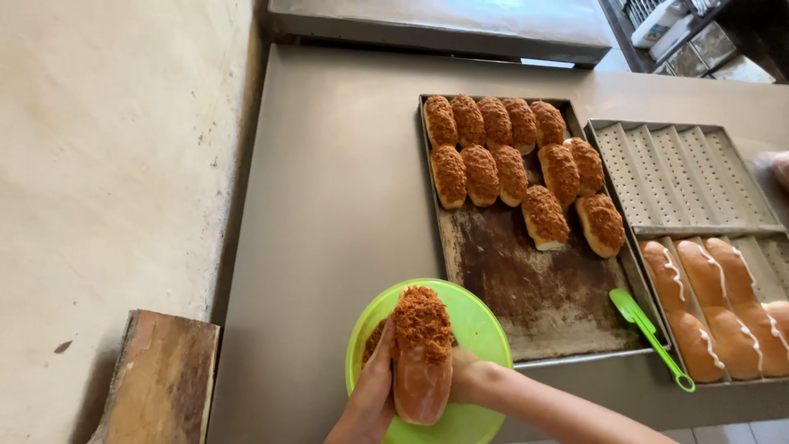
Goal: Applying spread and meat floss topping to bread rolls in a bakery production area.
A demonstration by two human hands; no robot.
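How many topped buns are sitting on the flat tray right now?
11 topped buns on the flat tray: five in the back row, five in the next, slightly staggered, and one more in front. Another is in the hands, over the green bowl.

Brushed steel worktable [329, 214] fills the view, butted against a cream plastered wall [107, 164] on the left, scuffed and stained. Worn wooden block [160, 378] leans low by the wall; daylight falls from upper right onto a raised steel shelf [427, 29].
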